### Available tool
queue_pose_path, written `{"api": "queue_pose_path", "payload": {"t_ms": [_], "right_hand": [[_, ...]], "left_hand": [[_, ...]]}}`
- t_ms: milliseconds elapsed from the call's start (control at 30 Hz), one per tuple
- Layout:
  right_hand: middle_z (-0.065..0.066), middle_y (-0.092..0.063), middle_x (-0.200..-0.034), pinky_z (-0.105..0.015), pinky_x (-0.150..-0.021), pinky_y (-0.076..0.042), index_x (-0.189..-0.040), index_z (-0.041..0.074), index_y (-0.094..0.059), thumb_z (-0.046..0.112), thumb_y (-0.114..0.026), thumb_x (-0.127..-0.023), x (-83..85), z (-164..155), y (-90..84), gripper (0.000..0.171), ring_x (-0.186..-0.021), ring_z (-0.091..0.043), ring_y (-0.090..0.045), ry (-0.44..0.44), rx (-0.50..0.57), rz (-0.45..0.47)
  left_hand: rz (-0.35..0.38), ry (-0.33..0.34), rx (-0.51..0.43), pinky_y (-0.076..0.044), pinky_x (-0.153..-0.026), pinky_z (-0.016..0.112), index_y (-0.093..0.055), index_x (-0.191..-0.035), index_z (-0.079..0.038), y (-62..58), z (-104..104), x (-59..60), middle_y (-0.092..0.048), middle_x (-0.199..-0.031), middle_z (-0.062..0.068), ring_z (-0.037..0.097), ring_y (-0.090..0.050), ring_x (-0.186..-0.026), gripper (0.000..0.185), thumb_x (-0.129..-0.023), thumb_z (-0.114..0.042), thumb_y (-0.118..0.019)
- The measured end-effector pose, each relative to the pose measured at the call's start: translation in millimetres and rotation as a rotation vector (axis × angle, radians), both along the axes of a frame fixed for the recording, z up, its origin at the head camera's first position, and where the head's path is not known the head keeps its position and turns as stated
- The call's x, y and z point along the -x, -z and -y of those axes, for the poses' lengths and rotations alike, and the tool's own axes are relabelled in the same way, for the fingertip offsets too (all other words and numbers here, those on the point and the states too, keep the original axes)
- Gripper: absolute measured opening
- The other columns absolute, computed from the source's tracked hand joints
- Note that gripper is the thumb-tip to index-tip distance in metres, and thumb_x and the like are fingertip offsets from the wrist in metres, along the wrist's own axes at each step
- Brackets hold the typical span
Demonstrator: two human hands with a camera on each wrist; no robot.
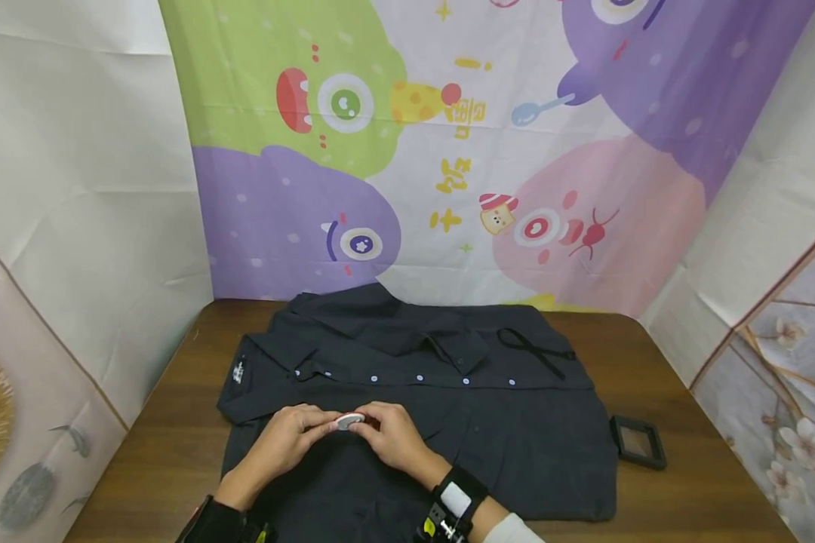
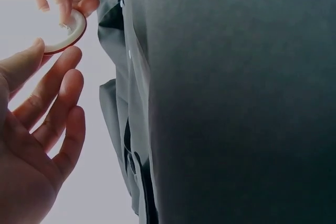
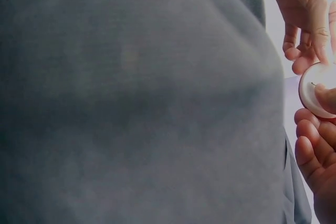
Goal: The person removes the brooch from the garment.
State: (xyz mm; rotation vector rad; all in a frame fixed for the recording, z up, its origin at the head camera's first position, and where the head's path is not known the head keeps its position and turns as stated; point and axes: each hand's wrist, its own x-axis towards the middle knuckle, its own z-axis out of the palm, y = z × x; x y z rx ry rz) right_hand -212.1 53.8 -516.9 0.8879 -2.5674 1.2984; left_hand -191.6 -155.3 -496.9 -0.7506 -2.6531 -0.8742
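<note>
A round pin badge (image 1: 349,422) is held up over a dark button shirt (image 1: 516,452) that lies spread on the table. The left hand (image 1: 287,439) pinches its left edge between thumb and fingers, while the right hand (image 1: 395,437) pinches the opposite edge. In the left wrist view the badge (image 2: 78,30) shows a white back, a red rim and a small metal pin, with a right-hand fingertip at the pin. The right wrist view has the badge (image 3: 308,94) at its right edge, a thumb pressed on its back. Its front face is hidden.
Beyond the hands, a row of pale buttons (image 1: 419,378) runs across the shirt. A thin black cord (image 1: 533,350) lies on it at the upper right. A small black square frame (image 1: 659,446) sits on the wooden table (image 1: 706,483) beside the shirt. A cartoon-print cloth (image 1: 448,264) hangs behind.
</note>
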Motion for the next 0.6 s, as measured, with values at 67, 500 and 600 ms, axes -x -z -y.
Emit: {"api": "queue_pose_path", "payload": {"t_ms": [67, 500, 600], "right_hand": [[-0.001, -0.065, -0.076, -0.011, -0.058, -0.040, -0.091, 0.007, -0.073, 0.016, -0.073, -0.087, -0.4, 0.2, 0.6, 0.010, -0.064, 0.003, -0.047, 0.001, 0.005, -0.002], [0.000, -0.064, -0.076, -0.011, -0.058, -0.041, -0.093, 0.008, -0.072, 0.016, -0.072, -0.088, 0.1, -1.4, 0.7, 0.010, -0.064, 0.002, -0.048, 0.005, -0.012, -0.014], [-0.001, -0.064, -0.076, -0.011, -0.058, -0.042, -0.093, 0.008, -0.072, 0.016, -0.072, -0.088, -0.9, -2.2, 0.4, 0.009, -0.064, 0.002, -0.048, 0.001, -0.015, -0.007]], "left_hand": [[0.023, -0.008, 0.005, -0.051, -0.067, 0.027, -0.078, -0.101, -0.019, -0.1, -0.4, -0.9, -0.073, -0.084, -0.010, 0.003, -0.063, -0.076, 0.017, -0.086, -0.022, -0.071], [0.185, -0.064, 0.000, -0.055, -0.078, 0.035, -0.076, -0.106, -0.019, -3.0, -4.9, -1.1, -0.075, -0.098, -0.005, 0.015, -0.070, -0.091, 0.019, -0.090, -0.024, -0.067], [0.218, -0.075, -0.001, -0.055, -0.081, 0.039, -0.075, -0.107, -0.018, -2.9, -5.9, -1.9, -0.075, -0.102, -0.003, 0.017, -0.070, -0.095, 0.020, -0.092, -0.025, -0.066]]}}
